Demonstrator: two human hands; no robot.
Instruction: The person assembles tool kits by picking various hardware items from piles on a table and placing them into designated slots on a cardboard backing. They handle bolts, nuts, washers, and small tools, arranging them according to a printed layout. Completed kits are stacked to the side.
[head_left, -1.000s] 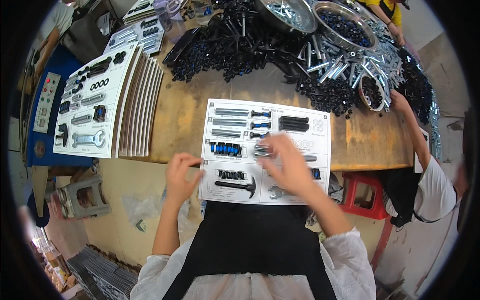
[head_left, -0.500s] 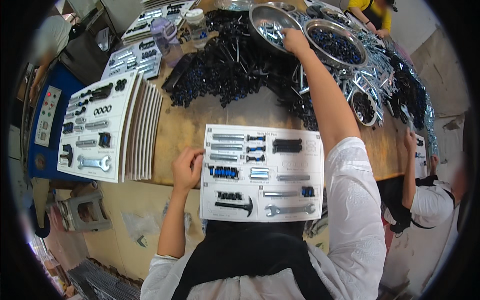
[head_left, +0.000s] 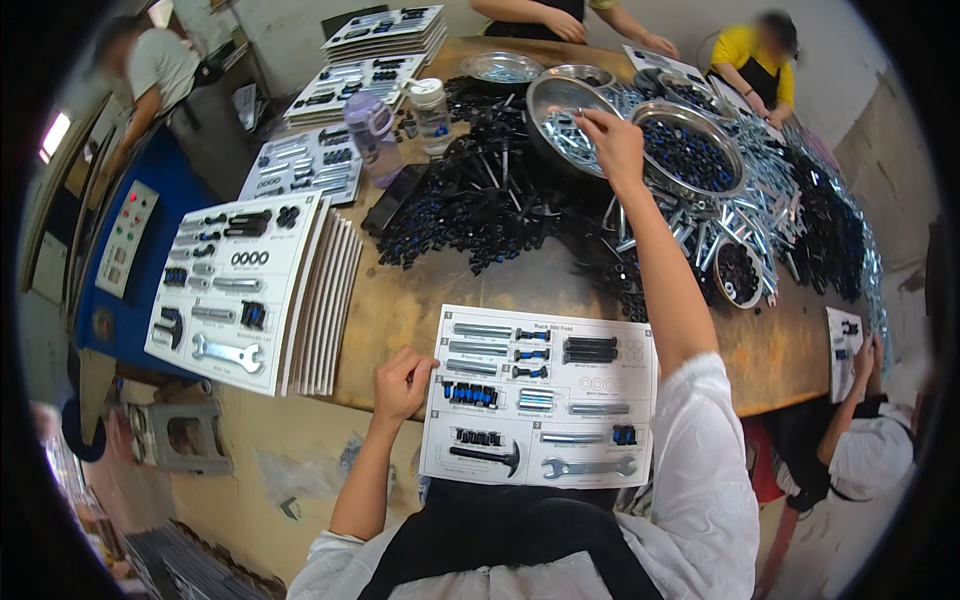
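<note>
In front of me a white printed parts card [head_left: 600, 470] leans against the table's edge, tilted toward my body. Metal tubes, black and blue bolts, a black hammer-shaped tool [head_left: 490, 457] and a silver open-end wrench [head_left: 588, 467] sit on it. My left hand [head_left: 402, 384] has its fingers curled at the card's left edge, thumb against that edge. Reaching far forward, my right hand [head_left: 615, 148] is over a steel bowl [head_left: 545, 100] of small silver pieces. Its thumb and fingertips are pinched together; anything between them is too small to name.
Left of me stands a row of filled cards [head_left: 300, 330]; more stacks [head_left: 400, 50] lie behind. Two bottles [head_left: 432, 118], piles of black bolts [head_left: 480, 190], a pan of blue-black bolts [head_left: 690, 150] and silver tubes [head_left: 740, 215] crowd the table. Other people work around it.
My right hand has risen from among the bowl's pieces, fingertips now pinched. My left hand stays at the card's edge. The whole view has shifted, showing more of the table's far side.
</note>
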